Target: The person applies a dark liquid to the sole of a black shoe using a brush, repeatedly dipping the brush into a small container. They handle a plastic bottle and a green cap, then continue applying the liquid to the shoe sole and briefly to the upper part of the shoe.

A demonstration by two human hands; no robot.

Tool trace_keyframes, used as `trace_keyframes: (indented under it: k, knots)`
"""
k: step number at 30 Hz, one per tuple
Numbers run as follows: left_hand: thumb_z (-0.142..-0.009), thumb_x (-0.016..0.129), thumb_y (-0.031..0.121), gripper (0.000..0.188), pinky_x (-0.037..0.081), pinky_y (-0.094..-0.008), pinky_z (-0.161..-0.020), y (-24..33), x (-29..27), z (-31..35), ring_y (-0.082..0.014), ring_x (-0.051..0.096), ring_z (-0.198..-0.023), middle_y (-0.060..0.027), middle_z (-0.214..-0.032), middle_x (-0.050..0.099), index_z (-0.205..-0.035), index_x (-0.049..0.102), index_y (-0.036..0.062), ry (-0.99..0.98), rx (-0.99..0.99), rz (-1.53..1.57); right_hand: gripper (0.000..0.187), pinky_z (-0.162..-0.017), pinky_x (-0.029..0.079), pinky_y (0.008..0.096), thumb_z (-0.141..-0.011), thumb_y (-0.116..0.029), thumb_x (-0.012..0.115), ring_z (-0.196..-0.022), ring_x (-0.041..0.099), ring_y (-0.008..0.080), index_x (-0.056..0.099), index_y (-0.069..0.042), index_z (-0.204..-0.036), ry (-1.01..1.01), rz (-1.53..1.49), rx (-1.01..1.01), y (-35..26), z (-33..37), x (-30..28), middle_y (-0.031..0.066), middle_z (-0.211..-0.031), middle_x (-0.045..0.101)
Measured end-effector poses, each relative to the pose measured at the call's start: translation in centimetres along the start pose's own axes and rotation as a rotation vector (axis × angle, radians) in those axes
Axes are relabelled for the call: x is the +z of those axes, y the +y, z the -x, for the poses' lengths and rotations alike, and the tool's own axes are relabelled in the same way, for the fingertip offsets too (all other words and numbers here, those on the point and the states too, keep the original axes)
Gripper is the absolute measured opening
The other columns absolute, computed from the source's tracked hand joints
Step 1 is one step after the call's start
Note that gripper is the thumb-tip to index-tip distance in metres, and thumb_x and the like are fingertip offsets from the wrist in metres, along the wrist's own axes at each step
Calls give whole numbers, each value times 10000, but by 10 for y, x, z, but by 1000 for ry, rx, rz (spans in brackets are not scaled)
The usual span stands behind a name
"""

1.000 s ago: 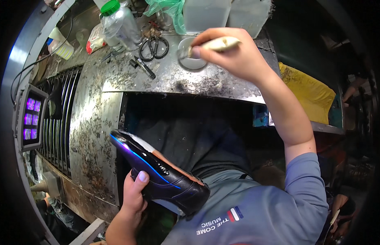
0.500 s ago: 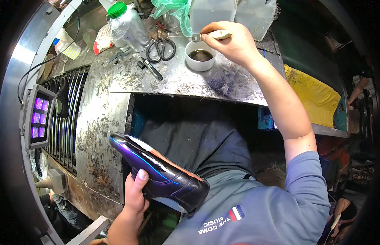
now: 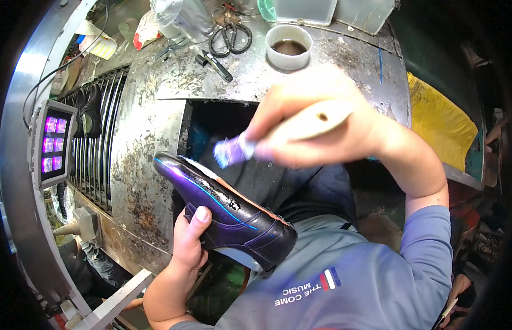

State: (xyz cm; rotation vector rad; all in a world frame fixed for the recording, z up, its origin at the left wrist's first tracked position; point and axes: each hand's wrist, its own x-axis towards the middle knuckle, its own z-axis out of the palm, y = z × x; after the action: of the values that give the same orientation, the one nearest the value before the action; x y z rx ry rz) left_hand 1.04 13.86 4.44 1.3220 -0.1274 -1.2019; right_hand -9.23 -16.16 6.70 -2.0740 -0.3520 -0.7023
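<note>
A black leather shoe upper (image 3: 234, 212) lies tilted across my lap, its toe pointing to the far left. My left hand (image 3: 193, 234) grips it from the near side, thumb on the outer wall. Along its upward edge runs a strip of white and orange-brown, and a thin blue line follows its side. Above the shoe my right hand (image 3: 316, 118) pinches a flat paintbrush (image 3: 305, 127) by its pale wooden handle. The bristles look bluish and blurred, near the shoe's edge but apart from it. Beyond, a white bowl (image 3: 289, 59) holds dark brown liquid on the metal bench.
Black-handled scissors (image 3: 231, 41) and a marker pen (image 3: 216, 66) lie on the stained bench (image 3: 223, 88). At the left stands a lamp with purple lights (image 3: 53, 144), beside a rack of metal bars (image 3: 102, 137) carrying dark shoes. Yellow cloth (image 3: 440, 124) hangs at the right.
My right hand has brought the brush from above the bowl down and toward the shoe. My left hand still holds the shoe. The whole view has shifted slightly.
</note>
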Motion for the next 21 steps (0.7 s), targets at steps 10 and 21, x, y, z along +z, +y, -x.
trace_keyframes:
  k: [10, 21]
  knots:
    - [-953, 606, 528, 773, 517, -426, -1028, 5, 7, 0, -299, 646, -1171, -206, -1310, 610, -1425, 422, -57, -14, -29, -252, 121, -623, 571, 338, -800, -115, 786, -714, 702, 248, 727, -80, -899, -82, -60, -46, -17, -3, 23, 64, -802, 706]
    - [-953, 687, 365, 537, 523, -361, -965, -2, 1, 0, -217, 667, -1050, -126, -1169, 670, -1287, 551, -33, 102, 0, -140, 124, -559, 519, 384, -817, -159, 743, -650, 646, 290, 684, -76, -889, -281, -100, -100, -32, 11, 15, 62, -761, 643]
